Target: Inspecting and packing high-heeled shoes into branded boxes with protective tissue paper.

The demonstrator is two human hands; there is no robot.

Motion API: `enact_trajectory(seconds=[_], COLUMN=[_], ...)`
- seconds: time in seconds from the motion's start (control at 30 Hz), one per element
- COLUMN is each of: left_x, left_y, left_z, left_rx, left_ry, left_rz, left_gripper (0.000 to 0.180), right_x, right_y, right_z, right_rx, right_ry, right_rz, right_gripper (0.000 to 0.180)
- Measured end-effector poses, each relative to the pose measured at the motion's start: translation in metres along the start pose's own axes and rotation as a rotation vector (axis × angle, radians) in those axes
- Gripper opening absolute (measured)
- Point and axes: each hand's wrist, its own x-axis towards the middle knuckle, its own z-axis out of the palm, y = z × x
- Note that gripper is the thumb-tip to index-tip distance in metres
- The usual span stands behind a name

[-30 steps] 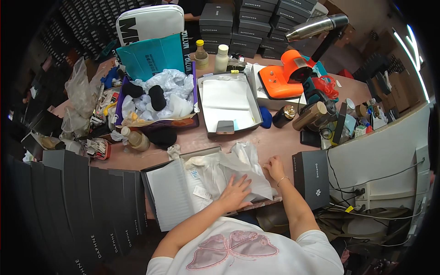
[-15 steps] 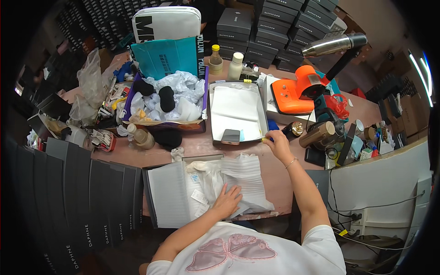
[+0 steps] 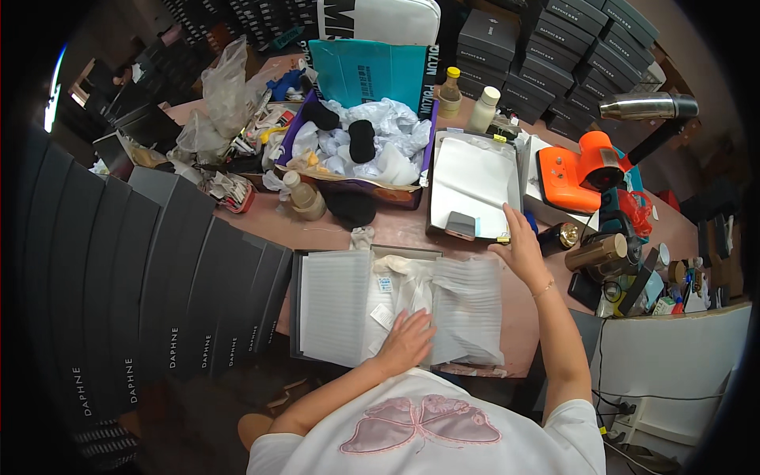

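An open dark grey shoebox (image 3: 296, 317) lies in front of me, lined with white foam sheets (image 3: 336, 309). White tissue paper (image 3: 408, 277) and small white paper tags (image 3: 384, 317) show in its middle. My left hand (image 3: 408, 342) rests with spread fingers on the tissue and the edge of the right-hand foam sheet (image 3: 471, 317). What lies under these wrappings is hidden. Over the front right corner of a shallow tray (image 3: 514, 190), my right hand (image 3: 524, 252) has its fingers apart and nothing visible in them. Close to its thumb is a small yellow clip (image 3: 503, 239) on the tray's rim.
A phone (image 3: 461, 225) lies on white paper in the tray. Behind the shoebox stand a purple box (image 3: 431, 158) of crumpled paper and a bottle (image 3: 305, 198). An orange device (image 3: 568, 180), a brown flask (image 3: 598, 257) and clutter are at right. Grey shoeboxes (image 3: 182, 269) line the left.
The whole view has swung left, so the scene sits farther right. My right hand's fingers, pinched at the tray's corner before, have spread apart. My left hand stays on the wrapping.
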Motion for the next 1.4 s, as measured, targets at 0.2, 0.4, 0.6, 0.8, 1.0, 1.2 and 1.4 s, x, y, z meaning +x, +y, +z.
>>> enact_trajectory(seconds=[0.2, 0.4, 0.6, 0.8, 1.0, 1.2, 1.4], left_x=[-0.065, -0.04, -0.038, -0.033, -0.036, -0.061, -0.06], left_y=[-0.067, -0.091, -0.117, -0.098, -0.065, -0.078, -0.089], left_z=[0.004, -0.027, -0.016, -0.034, -0.066, 0.017, -0.001], left_rx=[-0.175, 0.028, -0.048, -0.108, -0.523, -1.703, -0.492], left_ry=[0.363, -0.124, -0.093, 0.059, 0.144, 0.306, 0.366], left_rz=[-0.667, -0.681, -0.686, -0.605, -0.505, -0.814, -0.787], left_gripper=[0.058, 0.043, 0.03, 0.027, 0.043, 0.073, 0.068], right_x=[-0.058, -0.057, -0.085, -0.164, -0.16, -0.154, -0.151], right_y=[-0.113, -0.091, -0.139, -0.08, -0.107, -0.11, -0.082], right_z=[0.121, 0.206, 0.128, 0.162, 0.087, 0.109, 0.184], right_rx=[0.125, -0.08, -0.153, 0.144, 0.766, 0.641, 0.37], right_ry=[-0.247, -0.392, 0.074, -0.03, 0.06, -0.05, 0.007], right_rz=[-0.106, 0.235, -0.069, 0.277, 0.391, 0.281, 0.271], right_gripper=[0.067, 0.069, 0.076, 0.065, 0.066, 0.071, 0.062])
